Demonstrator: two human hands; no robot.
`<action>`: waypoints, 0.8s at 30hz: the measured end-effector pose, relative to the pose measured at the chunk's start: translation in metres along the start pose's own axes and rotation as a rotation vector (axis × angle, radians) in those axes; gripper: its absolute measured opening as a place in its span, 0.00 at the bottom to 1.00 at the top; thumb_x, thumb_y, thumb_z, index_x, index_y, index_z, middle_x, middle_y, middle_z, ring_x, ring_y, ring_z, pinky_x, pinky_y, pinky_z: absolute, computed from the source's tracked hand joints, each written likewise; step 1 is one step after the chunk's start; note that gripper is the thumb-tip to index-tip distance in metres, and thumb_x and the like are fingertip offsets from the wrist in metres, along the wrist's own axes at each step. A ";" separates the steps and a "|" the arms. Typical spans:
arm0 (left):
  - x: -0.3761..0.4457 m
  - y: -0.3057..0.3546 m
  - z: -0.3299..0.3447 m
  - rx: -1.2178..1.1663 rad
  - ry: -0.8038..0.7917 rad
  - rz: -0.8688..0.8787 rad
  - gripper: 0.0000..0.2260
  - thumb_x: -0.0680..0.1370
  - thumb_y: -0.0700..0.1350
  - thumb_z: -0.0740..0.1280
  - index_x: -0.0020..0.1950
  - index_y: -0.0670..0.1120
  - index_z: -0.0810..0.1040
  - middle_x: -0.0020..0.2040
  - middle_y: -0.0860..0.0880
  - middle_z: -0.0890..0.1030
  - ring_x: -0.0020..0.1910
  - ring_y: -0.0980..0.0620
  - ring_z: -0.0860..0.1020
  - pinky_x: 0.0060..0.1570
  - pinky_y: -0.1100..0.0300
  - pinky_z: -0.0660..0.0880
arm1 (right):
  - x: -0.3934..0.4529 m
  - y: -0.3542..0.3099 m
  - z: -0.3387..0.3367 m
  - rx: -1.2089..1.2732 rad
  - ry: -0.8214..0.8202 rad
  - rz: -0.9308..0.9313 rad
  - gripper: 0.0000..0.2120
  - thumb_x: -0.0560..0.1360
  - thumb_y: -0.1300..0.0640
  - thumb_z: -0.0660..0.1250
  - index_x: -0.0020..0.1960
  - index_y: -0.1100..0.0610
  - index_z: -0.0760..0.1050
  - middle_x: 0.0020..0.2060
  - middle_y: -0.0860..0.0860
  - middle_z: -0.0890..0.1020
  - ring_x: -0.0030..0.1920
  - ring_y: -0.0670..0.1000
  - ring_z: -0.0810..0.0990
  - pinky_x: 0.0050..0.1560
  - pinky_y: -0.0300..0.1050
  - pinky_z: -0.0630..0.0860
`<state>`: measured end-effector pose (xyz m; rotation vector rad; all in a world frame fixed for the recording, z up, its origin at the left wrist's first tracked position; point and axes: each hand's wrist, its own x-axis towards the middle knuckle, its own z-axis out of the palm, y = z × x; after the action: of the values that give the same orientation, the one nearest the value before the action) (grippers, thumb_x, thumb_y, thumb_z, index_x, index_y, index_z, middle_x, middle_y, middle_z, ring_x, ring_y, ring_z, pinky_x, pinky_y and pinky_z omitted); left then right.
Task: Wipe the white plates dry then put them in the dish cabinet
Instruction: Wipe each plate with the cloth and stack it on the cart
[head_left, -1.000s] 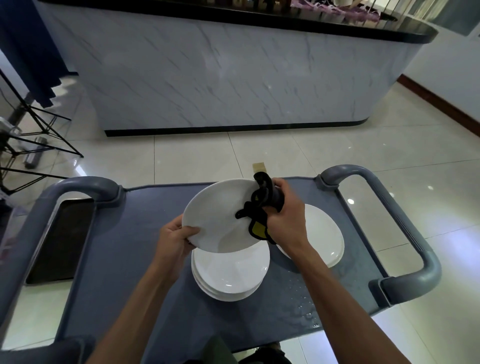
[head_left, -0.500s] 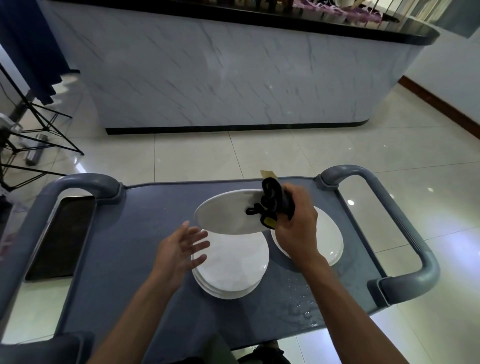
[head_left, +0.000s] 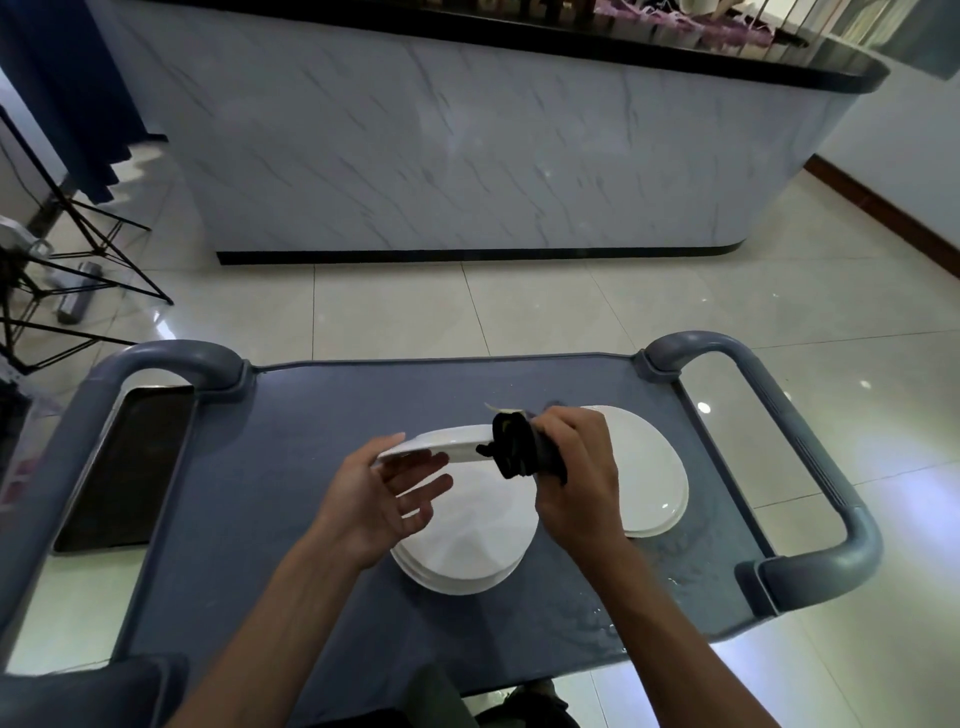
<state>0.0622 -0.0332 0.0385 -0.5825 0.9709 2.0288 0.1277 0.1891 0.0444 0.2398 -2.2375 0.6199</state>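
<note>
A white plate (head_left: 447, 441) hangs almost level and edge-on above the grey cart top (head_left: 291, 467). My right hand (head_left: 576, 467) grips its right rim through a bunched black cloth (head_left: 514, 452). My left hand (head_left: 374, 499) is at the plate's left rim, palm up with fingers spread beneath it and the thumb by the edge. Directly below lies a stack of white plates (head_left: 467, 545). To the right of the stack, partly behind my right hand, a single white plate (head_left: 654, 478) lies flat on the cart.
Grey handles (head_left: 810, 457) arch over both ends of the cart. A dark tray (head_left: 124, 467) sits under the left handle. Water drops (head_left: 597, 623) wet the cart's near right side. A marble counter (head_left: 467, 156) stands beyond tiled floor, with a black tripod (head_left: 78, 249) at left.
The plate went from tilted toward me to nearly level. My left hand let go of its rim, opened, and now sits under the left edge. My right hand kept hold with the cloth.
</note>
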 end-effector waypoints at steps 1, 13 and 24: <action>0.000 -0.001 0.000 -0.033 0.005 0.009 0.17 0.68 0.48 0.71 0.53 0.40 0.81 0.54 0.41 0.85 0.47 0.41 0.86 0.30 0.60 0.77 | -0.002 0.001 -0.001 0.000 -0.010 -0.008 0.28 0.65 0.79 0.72 0.59 0.58 0.72 0.50 0.59 0.79 0.49 0.60 0.77 0.48 0.55 0.75; 0.003 0.003 -0.016 -0.136 -0.083 0.078 0.18 0.72 0.38 0.67 0.60 0.33 0.77 0.57 0.37 0.83 0.50 0.43 0.85 0.40 0.52 0.83 | -0.027 0.025 -0.022 -0.024 -0.115 -0.108 0.21 0.70 0.74 0.75 0.62 0.62 0.81 0.58 0.59 0.80 0.62 0.58 0.77 0.61 0.56 0.75; 0.002 0.008 -0.016 0.016 -0.088 0.369 0.19 0.74 0.39 0.67 0.65 0.39 0.76 0.60 0.40 0.83 0.55 0.42 0.83 0.44 0.47 0.83 | -0.023 -0.006 -0.011 0.107 -0.261 0.300 0.25 0.77 0.65 0.60 0.74 0.61 0.70 0.64 0.53 0.76 0.63 0.54 0.75 0.66 0.40 0.71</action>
<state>0.0559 -0.0483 0.0307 -0.3179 1.1031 2.3446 0.1524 0.1886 0.0360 0.0377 -2.5190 0.9144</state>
